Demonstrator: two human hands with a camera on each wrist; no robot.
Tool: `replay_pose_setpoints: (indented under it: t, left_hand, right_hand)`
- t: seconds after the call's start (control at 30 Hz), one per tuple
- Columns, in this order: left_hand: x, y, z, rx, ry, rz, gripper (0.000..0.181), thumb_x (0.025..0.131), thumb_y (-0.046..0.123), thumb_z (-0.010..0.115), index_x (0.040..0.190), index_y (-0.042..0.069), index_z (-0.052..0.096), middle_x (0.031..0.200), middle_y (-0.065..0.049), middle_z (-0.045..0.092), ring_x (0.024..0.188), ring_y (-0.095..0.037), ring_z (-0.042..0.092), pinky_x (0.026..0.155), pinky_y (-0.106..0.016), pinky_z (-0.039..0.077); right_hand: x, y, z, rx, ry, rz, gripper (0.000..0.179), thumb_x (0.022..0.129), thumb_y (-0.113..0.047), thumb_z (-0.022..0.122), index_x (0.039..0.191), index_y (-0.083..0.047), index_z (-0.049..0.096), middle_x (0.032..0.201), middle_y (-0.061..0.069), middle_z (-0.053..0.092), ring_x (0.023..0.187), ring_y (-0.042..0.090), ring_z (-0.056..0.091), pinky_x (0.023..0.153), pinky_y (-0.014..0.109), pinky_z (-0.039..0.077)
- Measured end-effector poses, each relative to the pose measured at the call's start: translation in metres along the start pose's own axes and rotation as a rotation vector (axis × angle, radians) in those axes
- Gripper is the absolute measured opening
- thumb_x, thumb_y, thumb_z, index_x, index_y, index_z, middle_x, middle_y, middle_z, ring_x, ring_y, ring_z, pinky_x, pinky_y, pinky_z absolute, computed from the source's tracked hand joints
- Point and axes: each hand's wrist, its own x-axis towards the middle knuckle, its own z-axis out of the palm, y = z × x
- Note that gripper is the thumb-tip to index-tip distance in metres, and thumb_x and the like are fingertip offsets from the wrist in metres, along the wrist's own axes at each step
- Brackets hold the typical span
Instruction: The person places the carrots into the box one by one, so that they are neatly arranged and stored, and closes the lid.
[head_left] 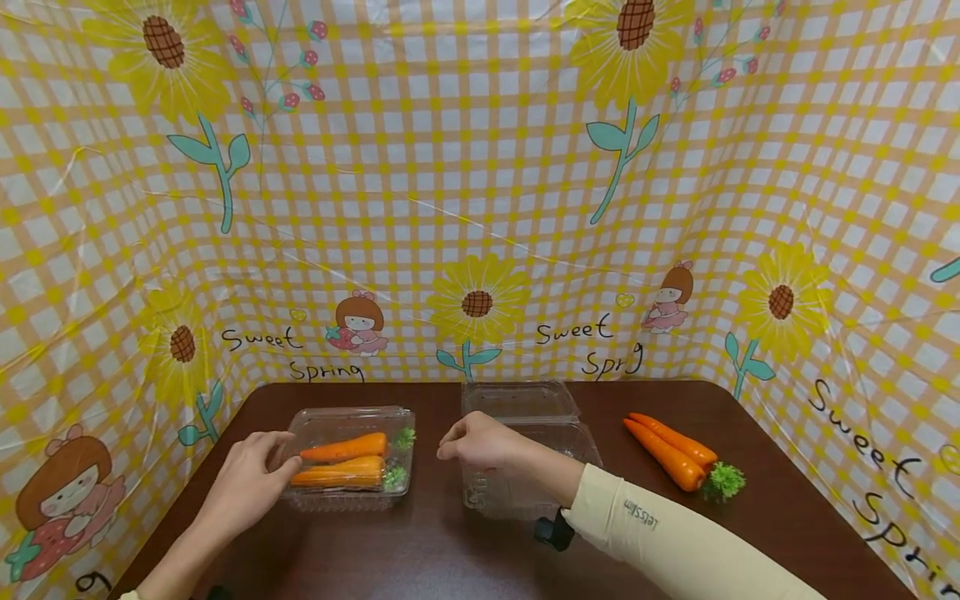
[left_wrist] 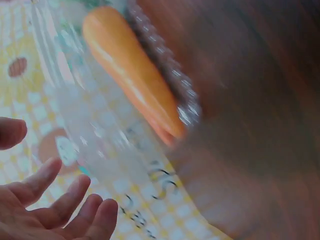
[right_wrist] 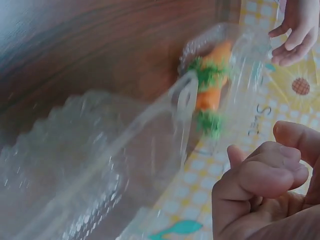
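A clear plastic box [head_left: 345,502] with its lid down stands on the left, two orange carrots [head_left: 345,448] with frilly green tops [head_left: 393,476] lying inside. My left hand [head_left: 247,471] is at its left end, fingers spread and slightly bent, and the left wrist view shows nothing in the hand. To the right stands a second clear box [head_left: 487,497], its lid [head_left: 517,402] folded back. Over its left part hovers my right hand [head_left: 483,442], the fingers loosely curled and the thumb apart from them in the right wrist view, holding nothing.
Two more carrots [head_left: 663,458] with a green top [head_left: 723,481] lie on the dark brown table [head_left: 435,550] at the right. A yellow checked cloth [head_left: 405,225] with sunflowers hangs behind and at both sides.
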Motion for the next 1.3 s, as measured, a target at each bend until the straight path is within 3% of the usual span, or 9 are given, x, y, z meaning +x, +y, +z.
replay_pose_setpoints:
  t: [0.1, 0.17, 0.23, 0.33, 0.47, 0.63, 0.9, 1.07, 1.3]
  left_hand:
    - [0.0, 0.016, 0.005, -0.022, 0.009, 0.035, 0.048, 0.1, 0.036, 0.062, 0.138, 0.007, 0.058, 0.144, -0.022, 0.05, 0.131, -0.045, 0.042, 0.095, -0.064, 0.042]
    - [0.001, 0.028, 0.007, -0.038, 0.016, 0.049, 0.047, 0.099, 0.035, 0.062, 0.139, 0.009, 0.059, 0.144, -0.019, 0.051, 0.131, -0.043, 0.045, 0.094, -0.062, 0.044]
    - [0.003, 0.038, 0.01, -0.05, 0.03, 0.067, 0.046, 0.099, 0.033, 0.063, 0.139, 0.011, 0.059, 0.143, -0.016, 0.054, 0.13, -0.04, 0.048, 0.095, -0.06, 0.045]
    - [0.005, 0.053, 0.016, -0.061, 0.059, 0.094, 0.044, 0.097, 0.03, 0.066, 0.137, 0.013, 0.061, 0.139, -0.012, 0.059, 0.124, -0.035, 0.056, 0.095, -0.057, 0.047]
    - [0.006, 0.072, 0.028, -0.1, 0.05, 0.146, 0.042, 0.095, 0.027, 0.068, 0.136, 0.016, 0.062, 0.136, -0.005, 0.061, 0.116, -0.03, 0.062, 0.093, -0.052, 0.051]
    - [0.006, 0.096, 0.045, -0.147, -0.014, 0.191, 0.04, 0.096, 0.029, 0.069, 0.135, 0.021, 0.062, 0.137, -0.002, 0.059, 0.127, -0.031, 0.056, 0.099, -0.057, 0.046]
    - [0.005, 0.126, 0.07, -0.193, -0.141, 0.261, 0.041, 0.096, 0.036, 0.067, 0.135, 0.025, 0.061, 0.127, 0.004, 0.059, 0.092, -0.017, 0.056, 0.076, -0.036, 0.047]
    - [0.009, 0.139, 0.092, -0.182, -0.237, 0.305, 0.049, 0.097, 0.04, 0.065, 0.141, 0.02, 0.056, 0.133, -0.004, 0.057, 0.104, -0.023, 0.06, 0.081, -0.042, 0.051]
    - [0.008, 0.153, 0.114, -0.193, -0.343, 0.278, 0.065, 0.095, 0.04, 0.068, 0.149, 0.013, 0.045, 0.139, -0.014, 0.051, 0.106, -0.024, 0.058, 0.077, -0.042, 0.05]
  right_hand:
    - [-0.005, 0.003, -0.009, -0.076, 0.053, -0.013, 0.026, 0.096, -0.019, 0.066, 0.117, -0.004, 0.071, 0.08, 0.0, 0.064, 0.054, 0.011, 0.045, 0.052, 0.028, 0.035]
    - [-0.007, 0.006, -0.015, -0.128, 0.097, -0.022, 0.027, 0.095, -0.02, 0.067, 0.118, -0.005, 0.071, 0.103, 0.005, 0.07, 0.072, 0.016, 0.061, 0.061, 0.03, 0.046]
    - [-0.01, 0.009, -0.02, -0.172, 0.135, -0.031, 0.029, 0.095, -0.02, 0.068, 0.119, -0.005, 0.07, 0.116, 0.008, 0.069, 0.095, 0.023, 0.066, 0.074, 0.034, 0.053]
    - [-0.013, 0.016, -0.026, -0.207, 0.181, -0.023, 0.029, 0.095, -0.02, 0.068, 0.119, -0.005, 0.071, 0.124, 0.01, 0.068, 0.103, 0.027, 0.068, 0.082, 0.041, 0.056]
    - [-0.019, 0.023, -0.036, -0.236, 0.23, -0.008, 0.026, 0.094, -0.02, 0.069, 0.117, -0.007, 0.072, 0.124, 0.01, 0.068, 0.105, 0.027, 0.067, 0.084, 0.043, 0.056]
    - [-0.03, 0.031, -0.049, -0.257, 0.273, 0.002, 0.024, 0.094, -0.021, 0.069, 0.116, -0.013, 0.073, 0.119, 0.008, 0.069, 0.099, 0.025, 0.066, 0.077, 0.04, 0.054]
    - [-0.048, 0.044, -0.071, -0.282, 0.321, 0.024, 0.03, 0.094, -0.021, 0.069, 0.123, -0.009, 0.07, 0.088, 0.01, 0.06, 0.07, 0.022, 0.052, 0.06, 0.033, 0.041]
    - [-0.058, 0.057, -0.085, -0.274, 0.35, 0.029, 0.033, 0.094, -0.021, 0.069, 0.125, -0.009, 0.069, 0.079, 0.009, 0.059, 0.061, 0.022, 0.051, 0.057, 0.032, 0.041]
    - [-0.074, 0.071, -0.102, -0.243, 0.378, 0.027, 0.042, 0.093, -0.023, 0.071, 0.131, -0.007, 0.065, 0.073, 0.005, 0.051, 0.059, 0.018, 0.044, 0.057, 0.032, 0.038]
